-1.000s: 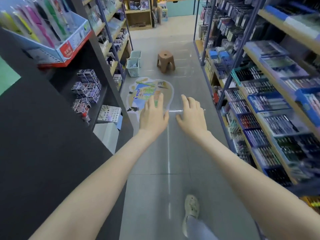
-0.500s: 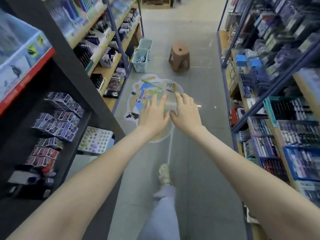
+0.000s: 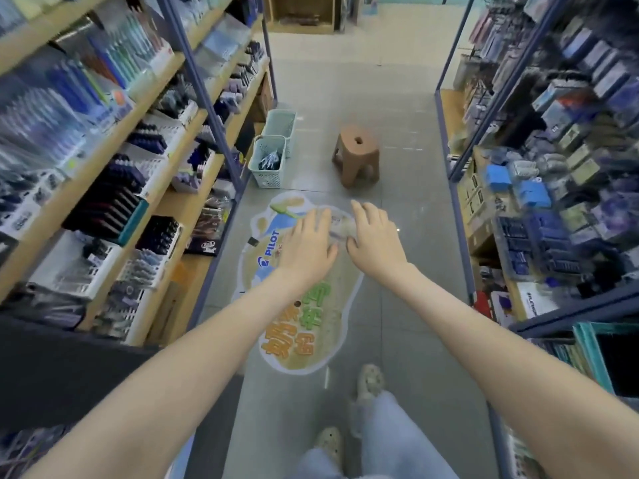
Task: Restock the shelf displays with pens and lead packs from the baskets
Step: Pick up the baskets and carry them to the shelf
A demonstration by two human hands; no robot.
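Several tiers of left shelving [image 3: 114, 140] rise beside me, their trays packed with pens standing in rows so a shopper can see the barrels. Past them, tucked against the foot of that shelving, a nearer basket [image 3: 268, 178] and a farther basket [image 3: 281, 124] stand one behind the other on the floor. They sit out of the walkway but close to the displays they feed. The nearer one holds a dark bundle of stock; the inside of the farther one is hidden from me.

To their right a brown stool [image 3: 356, 155] stands in the aisle, probably for sitting at the low shelves. Closer to me a Pilot floor sticker [image 3: 301, 326] lies on the tiles. My left hand [image 3: 306, 247] and right hand [image 3: 375, 242] reach out above it, side by side, palms down, fingers loose, gripping nothing that I can make out. I judge the stock is not yet fetched, so the baskets come next.

Along my right, blurred right shelving [image 3: 553, 167] carries boxed pens and hanging packs.
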